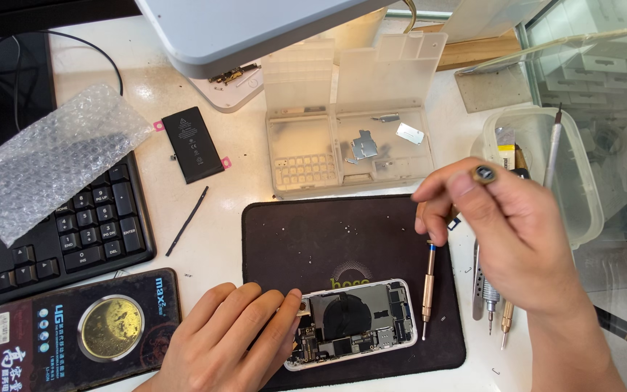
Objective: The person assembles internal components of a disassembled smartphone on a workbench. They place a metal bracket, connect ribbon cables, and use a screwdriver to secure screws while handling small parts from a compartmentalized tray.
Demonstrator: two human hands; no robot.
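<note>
An opened phone (357, 323) with its inner boards showing lies on a dark work mat (313, 239). My left hand (223, 337) rests flat on the mat and presses the phone's left end. My right hand (506, 232) hovers above the mat's right edge and grips a gold-shafted precision screwdriver (428, 287), held upright with its tip just right of the phone. A second, dark-capped tool top (485, 174) sticks up between the fingers of the same hand.
A clear parts organiser (350, 149) with small metal pieces sits behind the mat. A loose black battery (193, 144), bubble wrap (45, 156), a keyboard (74, 225), a clear tub (546, 167) holding tools, and more drivers (489, 301) lie around.
</note>
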